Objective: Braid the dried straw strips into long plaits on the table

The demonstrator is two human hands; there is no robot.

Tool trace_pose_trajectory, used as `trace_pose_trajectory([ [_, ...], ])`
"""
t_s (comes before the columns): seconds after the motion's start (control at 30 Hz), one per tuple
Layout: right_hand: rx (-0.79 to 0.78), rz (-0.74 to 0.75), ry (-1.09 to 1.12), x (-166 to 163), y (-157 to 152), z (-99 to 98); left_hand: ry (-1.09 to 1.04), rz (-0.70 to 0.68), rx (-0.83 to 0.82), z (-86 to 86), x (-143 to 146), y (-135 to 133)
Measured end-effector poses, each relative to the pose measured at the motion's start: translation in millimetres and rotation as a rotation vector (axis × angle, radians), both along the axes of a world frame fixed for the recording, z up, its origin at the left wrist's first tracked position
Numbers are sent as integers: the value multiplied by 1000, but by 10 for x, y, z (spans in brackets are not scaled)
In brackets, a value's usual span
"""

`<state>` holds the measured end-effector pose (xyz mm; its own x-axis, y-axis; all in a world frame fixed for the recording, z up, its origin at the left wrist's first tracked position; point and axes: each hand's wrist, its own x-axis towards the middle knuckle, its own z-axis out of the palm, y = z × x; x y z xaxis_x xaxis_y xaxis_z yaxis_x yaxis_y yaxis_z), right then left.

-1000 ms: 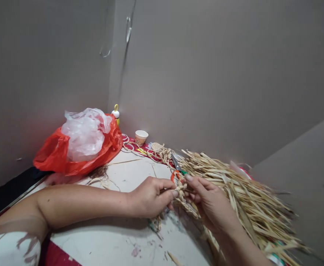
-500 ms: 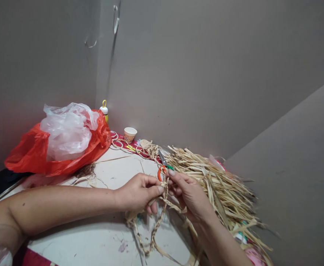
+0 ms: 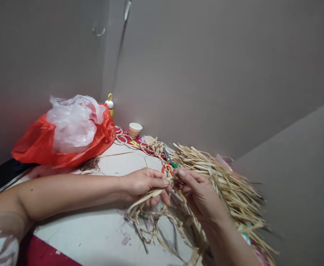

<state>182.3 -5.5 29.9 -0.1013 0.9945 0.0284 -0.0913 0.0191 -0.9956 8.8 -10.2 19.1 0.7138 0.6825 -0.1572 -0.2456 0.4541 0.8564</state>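
My left hand (image 3: 145, 183) and my right hand (image 3: 199, 194) meet over a braid of pale dried leaf strips (image 3: 156, 218). Both hands are closed, pinching the strips between thumb and fingers where the braid begins. The plaited length hangs down from the hands and loops on the white board (image 3: 95, 232). A loose flat strip runs under my left fingers. Just behind the fingertips lie scissors with orange and green handles (image 3: 167, 165).
A big heap of dried leaf strips (image 3: 228, 184) lies right of my hands. A red plastic bag with a clear bag on it (image 3: 67, 133) sits at the back left, by a small yellow bottle (image 3: 110, 104), a paper cup (image 3: 135, 130) and coiled cord (image 3: 150, 142). Grey walls close the corner.
More of the braid has come into view below my hands and now lies looped on the board. Both hands stay pinched together at the same spot; the view shifted slightly.
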Motion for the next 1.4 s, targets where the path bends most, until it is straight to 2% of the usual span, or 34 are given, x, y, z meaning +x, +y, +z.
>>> trace_pose_trajectory([
  [0.23, -1, 67, 90, 29, 17, -2, 29, 54, 0, 6, 38, -31],
  [0.33, 74, 100, 47, 57, 32, -28, 19, 212, 6, 18, 84, -64],
  [0.4, 127, 110, 10, 65, 38, -41, 43, 336, 71, 31, 106, -78],
  [0.47, 160, 106, 2, 56, 35, -43, 124, 440, 223, 42, 110, -82],
  [0.57, 150, 71, 58, 18, 20, -30, 310, 560, 588, 49, 85, -79],
  [0.63, 68, 55, 129, -10, 6, -14, 414, 598, 814, 48, 62, -80],
  [0.73, -88, 54, 257, -36, -9, 6, 502, 624, 1067, 25, 43, -79],
  [0.83, -184, 65, 380, -38, -10, 11, 558, 619, 1259, -35, 34, -51],
  [0.93, -244, 66, 453, -20, 7, 3, 626, 599, 1332, -95, 26, -9],
  [1.03, -252, 104, 472, 12, 27, 0, 644, 609, 1289, -86, 28, 9],
  [1.1, -222, 169, 449, 38, 41, 1, 600, 596, 1140, -37, 37, 8],
  [1.17, -168, 220, 379, 62, 60, -1, 499, 538, 848, 33, 46, 11],
  [1.23, -79, 220, 260, 85, 82, -9, 409, 420, 515, 109, 42, 27],
  [1.3, 54, 178, 114, 105, 101, -15, 390, 287, 304, 180, 24, 51],
  [1.33, 131, 152, 43, 113, 106, -14, 402, 245, 273, 209, 10, 63],
  [1.4, 262, 122, -61, 123, 105, -2, 427, 220, 314, 251, -17, 79],
])
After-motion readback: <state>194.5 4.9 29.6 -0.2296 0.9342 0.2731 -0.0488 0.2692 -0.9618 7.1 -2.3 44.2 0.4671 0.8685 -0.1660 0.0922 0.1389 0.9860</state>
